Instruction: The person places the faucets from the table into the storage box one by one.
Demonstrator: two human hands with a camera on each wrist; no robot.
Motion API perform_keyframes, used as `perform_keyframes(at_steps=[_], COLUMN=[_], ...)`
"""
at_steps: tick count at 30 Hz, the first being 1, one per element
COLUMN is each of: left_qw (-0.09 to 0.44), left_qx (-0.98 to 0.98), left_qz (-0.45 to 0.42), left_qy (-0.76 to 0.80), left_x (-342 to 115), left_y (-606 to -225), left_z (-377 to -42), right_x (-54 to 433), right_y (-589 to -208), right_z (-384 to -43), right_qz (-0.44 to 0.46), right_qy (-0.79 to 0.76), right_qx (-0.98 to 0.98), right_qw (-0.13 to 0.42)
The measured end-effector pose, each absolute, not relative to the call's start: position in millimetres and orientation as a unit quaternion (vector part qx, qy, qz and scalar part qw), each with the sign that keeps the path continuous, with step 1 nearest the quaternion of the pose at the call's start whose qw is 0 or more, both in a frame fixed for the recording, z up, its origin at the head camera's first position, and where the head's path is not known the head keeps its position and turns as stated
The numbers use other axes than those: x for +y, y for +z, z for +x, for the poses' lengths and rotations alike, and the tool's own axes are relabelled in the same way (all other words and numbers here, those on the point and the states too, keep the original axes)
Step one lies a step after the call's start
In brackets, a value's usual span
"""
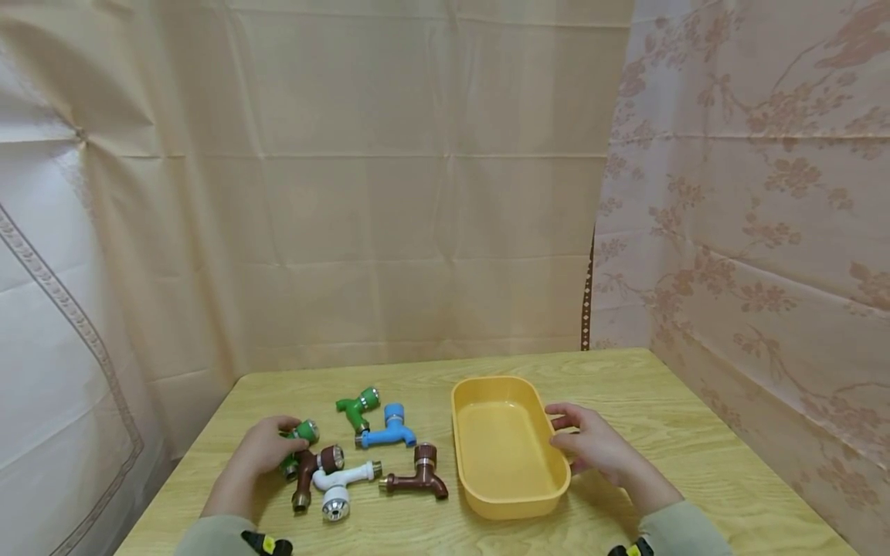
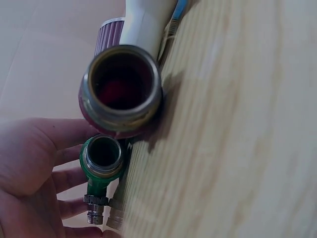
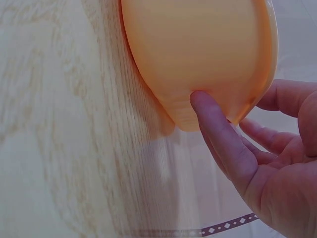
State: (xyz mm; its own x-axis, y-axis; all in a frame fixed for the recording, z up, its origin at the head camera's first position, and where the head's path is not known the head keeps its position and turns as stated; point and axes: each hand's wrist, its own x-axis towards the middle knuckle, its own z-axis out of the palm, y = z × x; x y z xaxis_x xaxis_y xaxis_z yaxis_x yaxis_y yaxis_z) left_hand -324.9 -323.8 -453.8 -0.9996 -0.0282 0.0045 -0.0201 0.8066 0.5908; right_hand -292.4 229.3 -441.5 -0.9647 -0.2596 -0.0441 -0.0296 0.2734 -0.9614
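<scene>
My left hand (image 1: 265, 446) is at the left of a cluster of taps, its thumb and fingers around a green tap (image 1: 304, 432). In the left wrist view this green tap (image 2: 103, 157) has its threaded end facing the camera, fingers passing behind it. A brown tap (image 1: 304, 472) lies right against it, partly overlapping, and a white tap (image 1: 336, 480) is beside that one. On the other side, my right hand (image 1: 598, 444) touches the right wall of a yellow plastic basin (image 1: 511, 510). Its thumb (image 3: 213, 124) lies straight along the basin's outer wall, fingers extended near the rim.
Between the left hand and the basin lie a second green tap (image 1: 359, 407), a blue tap (image 1: 389, 432) and another brown tap (image 1: 419, 480). The wooden table (image 1: 626, 378) meets a beige curtain (image 1: 417, 232) behind and a flowered cloth (image 1: 772, 232) at the right.
</scene>
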Motion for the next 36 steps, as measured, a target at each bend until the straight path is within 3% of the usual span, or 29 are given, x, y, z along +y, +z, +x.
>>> perform_keyframes(at_steps=[26, 36], left_qw=[0.017, 0.051], left_qx=[-0.933, -0.933], left_qz=[0.023, 0.024], left_qy=[-0.358, -0.355], left_x=[-327.3, -332.2], left_y=[-446.5, -442.8], left_z=[-320.3, -320.7], right_x=[229.7, 230.0], right_y=[-439.8, -442.5], right_z=[-290.1, -291.4], right_qz=[-0.095, -0.092], right_qy=[-0.602, -0.601], right_qx=[0.787, 0.789], right_qw=[0.096, 0.094])
